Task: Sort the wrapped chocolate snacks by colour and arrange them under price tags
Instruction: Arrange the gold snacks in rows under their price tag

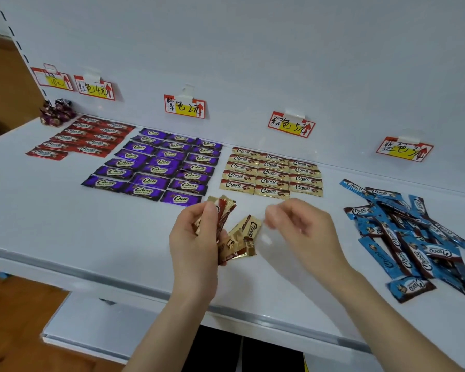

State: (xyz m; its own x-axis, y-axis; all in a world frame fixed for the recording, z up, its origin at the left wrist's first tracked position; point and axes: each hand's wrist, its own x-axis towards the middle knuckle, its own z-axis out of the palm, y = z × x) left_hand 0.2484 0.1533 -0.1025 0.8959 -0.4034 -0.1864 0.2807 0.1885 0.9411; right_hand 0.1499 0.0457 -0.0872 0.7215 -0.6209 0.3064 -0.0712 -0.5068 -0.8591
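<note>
Left hand holds a bunch of gold snacks over the front of the shelf; the right hand is beside it.
The left hand is above the front middle of the white shelf, and its fingers are curled around several gold snacks, which fan out to the right. The right hand hovers just beside them. It is blurred, its fingers are loosely bent and narrow, and nothing is seen between them. Along the back edge, under the price tags, lie red snacks near the back left corner, then purple snacks in three columns, then gold rows in the middle. A loose blue pile lies at the right end under the last tag. Small dark wrapped candies sit in the back left corner.
</note>
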